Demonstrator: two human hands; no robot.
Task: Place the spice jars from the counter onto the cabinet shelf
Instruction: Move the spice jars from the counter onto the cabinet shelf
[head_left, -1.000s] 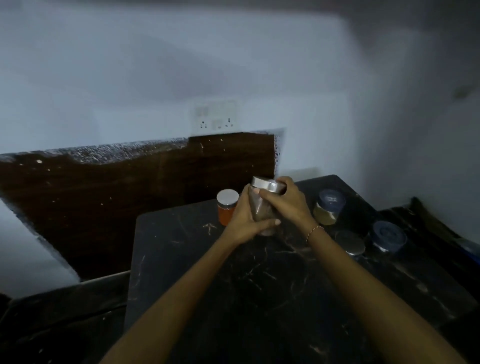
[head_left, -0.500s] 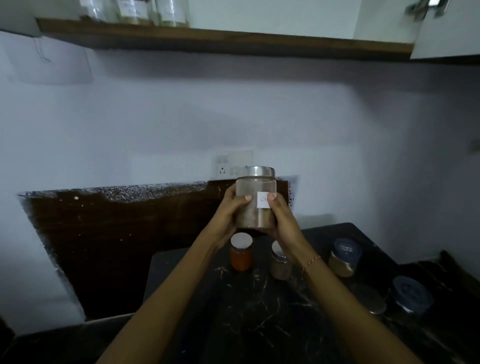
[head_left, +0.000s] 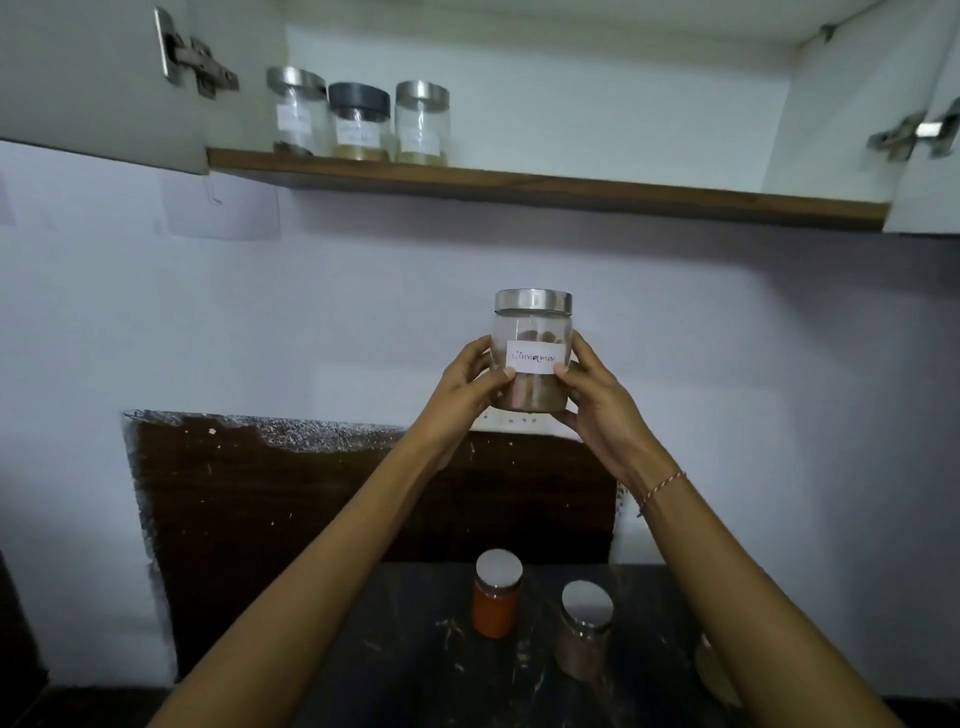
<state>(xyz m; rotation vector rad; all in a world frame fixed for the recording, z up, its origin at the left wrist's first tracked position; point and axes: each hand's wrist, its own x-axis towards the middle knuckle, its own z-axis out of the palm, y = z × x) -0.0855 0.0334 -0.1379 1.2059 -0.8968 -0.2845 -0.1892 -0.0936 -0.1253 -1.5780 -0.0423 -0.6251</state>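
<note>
A clear glass jar (head_left: 533, 332) with a steel lid and a white hand-written label is held upright in front of the wall, well below the shelf. My left hand (head_left: 465, 387) grips its left side and my right hand (head_left: 597, 400) its right side. The wooden cabinet shelf (head_left: 571, 189) above carries three jars at its left end: a steel-lidded one (head_left: 297, 111), a black-lidded one (head_left: 359, 122) and another steel-lidded one (head_left: 422, 122). On the dark counter (head_left: 415, 670) stand an orange spice jar (head_left: 496, 595) and a brown spice jar (head_left: 584, 631).
Both cabinet doors hang open, the left door (head_left: 98, 78) and the right door (head_left: 930, 156), each with a metal hinge. The shelf is bare to the right of the three jars. A dark wooden backsplash panel (head_left: 311, 499) stands behind the counter.
Both hands have lifted the labelled jar off the counter and raised it toward the cabinet. The view has tilted upward, so the shelf and its jars now show.
</note>
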